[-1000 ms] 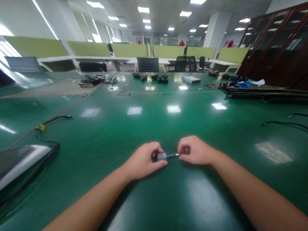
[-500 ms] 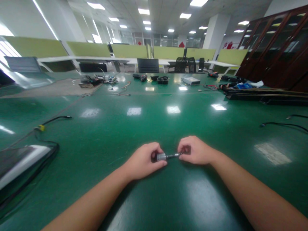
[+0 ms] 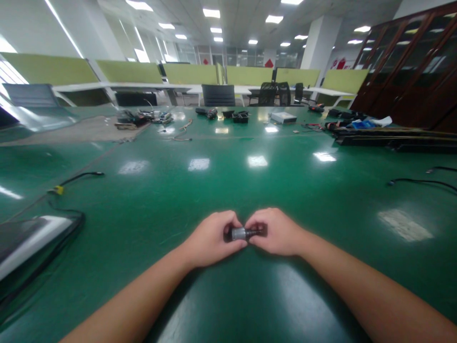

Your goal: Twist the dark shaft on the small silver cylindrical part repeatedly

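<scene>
A small silver-and-black cylindrical piece with a narrow dark shaft (image 3: pixel 239 233) lies sideways between my hands, just above or on the green table; I cannot tell its exact kind. My left hand (image 3: pixel 213 240) is closed round the thick silver end, thumb below and fingers above. My right hand (image 3: pixel 277 232) pinches the thin shaft close to the thick part, its fingertips almost meeting those of the left. The shaft's far tip is partly hidden inside the right hand.
On the green table (image 3: pixel 171 190), a dark-and-white device (image 3: pixel 53 226) with black cables is at left. Cable ends (image 3: pixel 410 181) lie at right. Farther back are a pile of electronic parts (image 3: pixel 143 117), a flat silver box (image 3: pixel 283 117) and long black bars (image 3: pixel 392 138).
My right hand has moved left along the thin shaft, up against the thick part and the left fingertips. My left hand has stayed about where it was.
</scene>
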{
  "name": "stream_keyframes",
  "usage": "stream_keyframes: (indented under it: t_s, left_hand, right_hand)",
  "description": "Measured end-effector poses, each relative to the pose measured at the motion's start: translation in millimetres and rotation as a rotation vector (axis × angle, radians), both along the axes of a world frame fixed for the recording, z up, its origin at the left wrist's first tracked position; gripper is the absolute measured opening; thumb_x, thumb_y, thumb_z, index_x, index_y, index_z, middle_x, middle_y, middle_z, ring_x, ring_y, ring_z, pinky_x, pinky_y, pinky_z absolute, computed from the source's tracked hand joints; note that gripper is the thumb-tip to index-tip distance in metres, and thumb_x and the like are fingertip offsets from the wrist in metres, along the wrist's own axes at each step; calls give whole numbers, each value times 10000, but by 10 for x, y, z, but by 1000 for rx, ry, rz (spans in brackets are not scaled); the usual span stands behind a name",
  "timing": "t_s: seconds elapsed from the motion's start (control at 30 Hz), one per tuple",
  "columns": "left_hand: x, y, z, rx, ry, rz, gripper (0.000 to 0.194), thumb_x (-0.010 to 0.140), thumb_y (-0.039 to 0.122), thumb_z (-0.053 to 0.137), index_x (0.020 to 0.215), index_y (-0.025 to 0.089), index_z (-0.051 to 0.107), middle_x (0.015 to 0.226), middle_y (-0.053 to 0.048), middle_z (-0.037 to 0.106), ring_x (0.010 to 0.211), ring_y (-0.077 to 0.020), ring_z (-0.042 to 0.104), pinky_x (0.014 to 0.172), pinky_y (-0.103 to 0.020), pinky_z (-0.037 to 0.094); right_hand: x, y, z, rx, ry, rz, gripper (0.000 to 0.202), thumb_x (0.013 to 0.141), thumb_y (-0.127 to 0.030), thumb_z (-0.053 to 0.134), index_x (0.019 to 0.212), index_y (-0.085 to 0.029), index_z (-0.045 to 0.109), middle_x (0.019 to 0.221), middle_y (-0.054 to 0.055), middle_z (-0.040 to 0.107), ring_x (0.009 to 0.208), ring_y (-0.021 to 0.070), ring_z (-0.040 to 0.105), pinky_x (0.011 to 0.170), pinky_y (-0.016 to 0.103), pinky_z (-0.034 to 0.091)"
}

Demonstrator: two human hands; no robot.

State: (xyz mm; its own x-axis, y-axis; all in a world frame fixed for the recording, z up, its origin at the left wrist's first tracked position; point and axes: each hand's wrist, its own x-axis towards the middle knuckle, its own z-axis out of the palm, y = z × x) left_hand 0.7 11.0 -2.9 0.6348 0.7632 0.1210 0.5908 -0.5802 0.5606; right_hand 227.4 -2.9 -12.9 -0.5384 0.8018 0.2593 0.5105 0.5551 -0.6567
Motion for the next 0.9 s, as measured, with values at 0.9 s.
stream_keyframes:
  t_s: [0.9]
  left_hand:
    - [-9, -12, 6, -11, 8, 2, 210, 802, 344, 748, 875, 197, 617, 792, 14, 634, 712, -163, 571, 638, -267, 376]
  right_hand:
    - [67, 11, -6, 83, -67, 42, 71, 782, -191, 726, 850, -184, 709, 757, 4, 670, 694, 144, 591, 692, 271, 423]
